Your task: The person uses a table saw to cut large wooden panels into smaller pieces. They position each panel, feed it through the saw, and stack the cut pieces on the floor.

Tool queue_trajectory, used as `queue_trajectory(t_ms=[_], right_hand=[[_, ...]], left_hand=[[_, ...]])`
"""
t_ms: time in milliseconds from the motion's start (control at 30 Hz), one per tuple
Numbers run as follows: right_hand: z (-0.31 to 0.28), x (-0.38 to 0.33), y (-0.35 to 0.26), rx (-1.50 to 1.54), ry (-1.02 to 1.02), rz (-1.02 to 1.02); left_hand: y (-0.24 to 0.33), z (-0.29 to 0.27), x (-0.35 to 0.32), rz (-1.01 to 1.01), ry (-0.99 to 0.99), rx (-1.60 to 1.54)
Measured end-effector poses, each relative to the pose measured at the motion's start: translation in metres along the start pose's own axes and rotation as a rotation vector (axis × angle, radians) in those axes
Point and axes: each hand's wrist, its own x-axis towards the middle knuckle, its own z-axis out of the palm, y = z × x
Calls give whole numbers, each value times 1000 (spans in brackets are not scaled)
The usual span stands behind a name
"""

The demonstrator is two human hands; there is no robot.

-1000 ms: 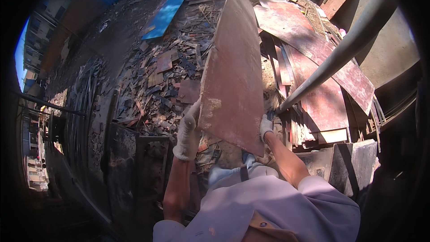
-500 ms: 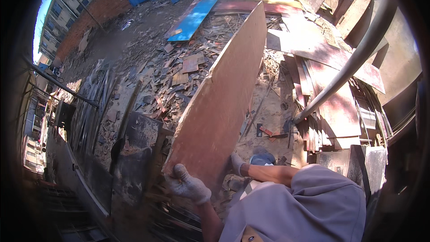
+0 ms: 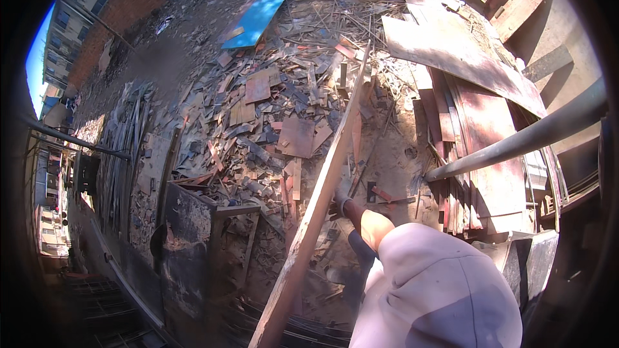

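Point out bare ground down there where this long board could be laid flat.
The sandy strip between the scrap-wood heap and the stacked reddish sheets is mostly bare. The grey dirt between the heap and the brick wall is open too. The heap itself is crowded.

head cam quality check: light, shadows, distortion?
Head view: hard sun, with deep shadow in the lower left. The board is seen edge-on, and its edge and the pipe look slightly bowed. A dark fisheye rim cuts off the corners. The right hand on the board is small and soft; the left hand is not visible.
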Motion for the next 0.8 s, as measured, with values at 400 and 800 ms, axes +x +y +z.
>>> queue_trajectory(t_ms=[400, 800], right_hand=[[-99, 26, 27, 27, -49, -177], [-154, -127, 47, -89, -180, -138]], left_hand=[[2, -60, 10, 70, -127, 280], [-46, -391, -204, -318, 213, 358]])
